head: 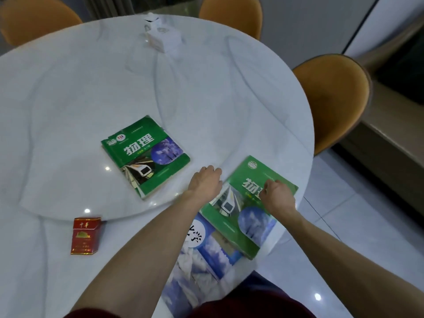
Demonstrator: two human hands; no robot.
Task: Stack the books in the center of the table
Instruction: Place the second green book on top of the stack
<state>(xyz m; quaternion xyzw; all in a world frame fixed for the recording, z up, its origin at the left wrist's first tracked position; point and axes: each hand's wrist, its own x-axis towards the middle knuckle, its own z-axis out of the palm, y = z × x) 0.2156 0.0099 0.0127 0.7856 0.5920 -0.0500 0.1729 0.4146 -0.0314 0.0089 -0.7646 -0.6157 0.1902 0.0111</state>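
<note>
A green textbook lies flat on the raised round centre plate of the white table. A second green textbook sits at the table's near right edge, on top of a blue-and-white book. My right hand rests on the second green book's cover with its fingers curled at the far right edge. At that book's left edge is my left hand, fingers bent down against the table; whether it grips the book I cannot tell.
A red cigarette pack stands near the front left. A white tissue box sits at the far side. Orange chairs ring the table, and grey tiled floor lies to the right.
</note>
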